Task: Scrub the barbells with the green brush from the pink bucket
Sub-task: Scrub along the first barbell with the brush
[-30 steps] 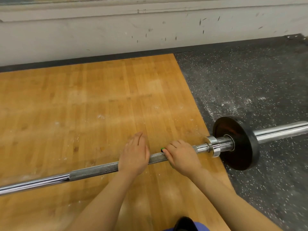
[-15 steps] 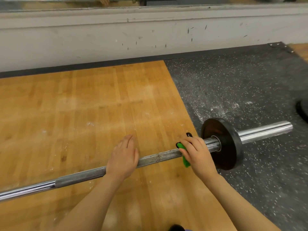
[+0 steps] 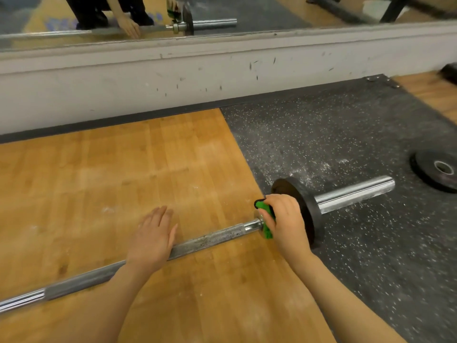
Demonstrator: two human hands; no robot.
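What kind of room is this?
Most likely a gym's weightlifting area. A barbell with a plate lies across a wooden platform and rubber floor, a loose plate lies nearby, and a mirror runs along the wall.

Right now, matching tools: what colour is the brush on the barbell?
Bright green brush with black edging, head view.

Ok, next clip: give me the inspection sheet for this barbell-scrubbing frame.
Surface: wooden platform beside speckled rubber mat, chalk dust on both.
Job's things: barbell on the floor, black plate on its sleeve; green brush against the collar end.
Clutter: loose plate flat on the mat.
Hands: right hand grips the brush; left hand lies flat on the shaft.
Cables: nothing seen.
Surroundings: scuffed white wall, mirror above.
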